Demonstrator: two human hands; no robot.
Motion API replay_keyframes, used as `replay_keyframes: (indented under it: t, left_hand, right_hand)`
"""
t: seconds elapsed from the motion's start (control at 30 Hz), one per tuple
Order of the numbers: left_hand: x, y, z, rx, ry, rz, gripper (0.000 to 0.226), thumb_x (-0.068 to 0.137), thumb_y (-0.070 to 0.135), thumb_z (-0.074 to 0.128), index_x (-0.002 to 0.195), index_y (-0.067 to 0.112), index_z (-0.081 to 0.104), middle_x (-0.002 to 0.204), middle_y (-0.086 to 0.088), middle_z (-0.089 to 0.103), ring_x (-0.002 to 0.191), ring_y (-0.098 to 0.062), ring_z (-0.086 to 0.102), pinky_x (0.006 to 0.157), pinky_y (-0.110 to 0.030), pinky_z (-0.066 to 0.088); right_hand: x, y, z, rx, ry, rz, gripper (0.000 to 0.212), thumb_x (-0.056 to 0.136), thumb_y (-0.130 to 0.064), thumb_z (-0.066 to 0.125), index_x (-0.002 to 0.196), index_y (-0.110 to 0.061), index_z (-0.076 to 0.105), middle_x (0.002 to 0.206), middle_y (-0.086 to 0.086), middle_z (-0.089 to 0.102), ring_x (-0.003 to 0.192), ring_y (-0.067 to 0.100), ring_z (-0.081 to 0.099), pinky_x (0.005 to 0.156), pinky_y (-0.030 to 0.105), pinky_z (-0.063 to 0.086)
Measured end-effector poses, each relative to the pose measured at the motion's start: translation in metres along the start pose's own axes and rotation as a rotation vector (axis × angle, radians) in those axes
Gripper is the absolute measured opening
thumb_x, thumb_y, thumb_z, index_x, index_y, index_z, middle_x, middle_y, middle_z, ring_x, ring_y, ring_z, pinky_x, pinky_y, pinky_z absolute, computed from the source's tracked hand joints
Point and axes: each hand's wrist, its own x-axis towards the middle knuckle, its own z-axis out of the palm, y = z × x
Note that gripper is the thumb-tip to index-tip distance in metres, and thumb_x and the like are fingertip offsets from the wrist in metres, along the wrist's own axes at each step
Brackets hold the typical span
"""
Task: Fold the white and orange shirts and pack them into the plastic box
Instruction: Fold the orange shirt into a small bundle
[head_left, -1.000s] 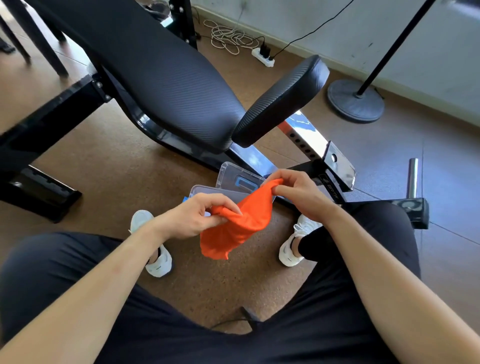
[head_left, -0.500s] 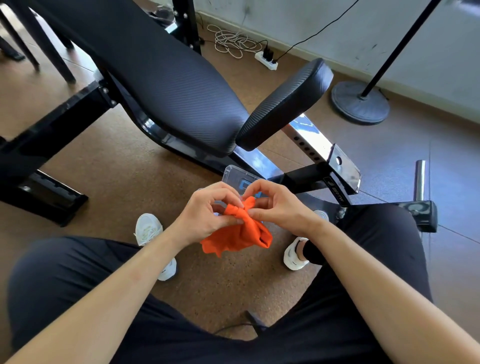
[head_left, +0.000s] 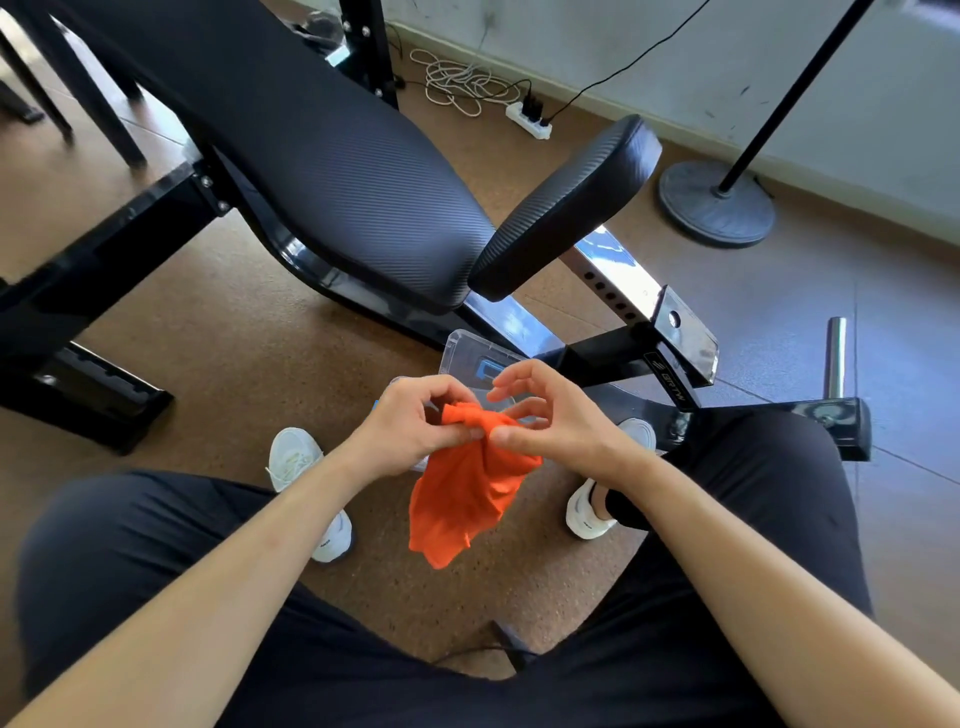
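A small orange shirt (head_left: 467, 499) hangs bunched in the air above the floor, between my knees. My left hand (head_left: 415, 426) pinches its top edge from the left. My right hand (head_left: 550, 415) pinches the same top edge with thumb and a finger, its other fingers spread loosely above. Just beyond my hands, a clear plastic box (head_left: 470, 353) with its lid lies on the floor, mostly hidden by them. No white shirt shows.
A black padded weight bench (head_left: 332, 171) stands right behind the box, its steel frame (head_left: 623, 291) reaching toward my right knee. A floor-stand base (head_left: 717, 202) and a power strip (head_left: 530, 119) with cables lie by the wall. My white shoes (head_left: 306, 478) flank the shirt.
My hands came together at the shirt's top edge, gathering it. The cloth now hangs lower and longer beneath them than half a second ago.
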Motion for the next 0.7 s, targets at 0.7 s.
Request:
replay_keyframes:
  t: [0.7]
  left_hand:
    - [0.007,0.007,0.003,-0.132,-0.129,-0.033,0.068,0.071,0.032,0.087,0.133,0.033,0.058,0.123,0.016,0.068,0.12,-0.006,0.06,0.101,-0.028,0.048]
  right_hand:
    - [-0.013,-0.055,-0.031,-0.447,-0.179,-0.227,0.068,0.073,0.021,0.044,0.123,-0.015,0.072,0.125,-0.003,0.065,0.112,0.006,0.062,0.085,0.02,0.049]
